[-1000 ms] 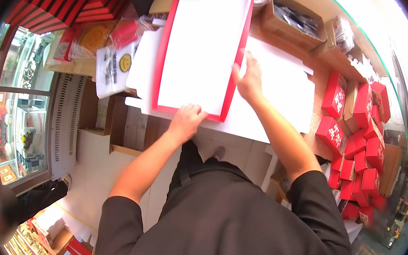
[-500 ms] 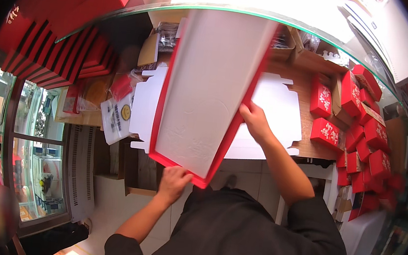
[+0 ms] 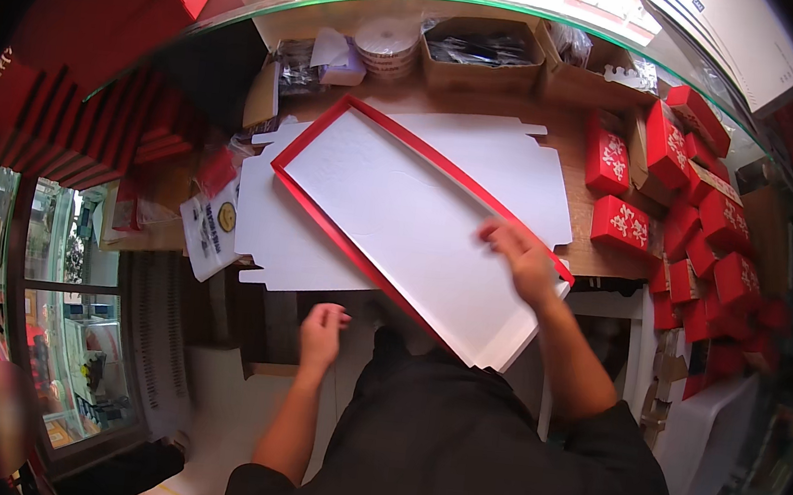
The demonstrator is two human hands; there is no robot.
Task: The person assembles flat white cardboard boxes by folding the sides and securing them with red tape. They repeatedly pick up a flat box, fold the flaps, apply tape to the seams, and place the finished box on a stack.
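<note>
- A large flat white cardboard sheet with a red border is being held near the frame's centre, lying slantwise over white die-cut cardboard blanks on the wooden worktop.
- The sheet's right edge is being pressed by the right hand, fingers spread flat on it.
- The left hand is being held below the sheet, lower centre, apart from it, fingers loosely curled on nothing, as far as the blur allows.
- Small red boxes are being kept at the right.

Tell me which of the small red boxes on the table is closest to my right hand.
The small red box lying flat at the table's right edge, just beyond your right hand. The other red boxes lie farther right or farther back.
</note>
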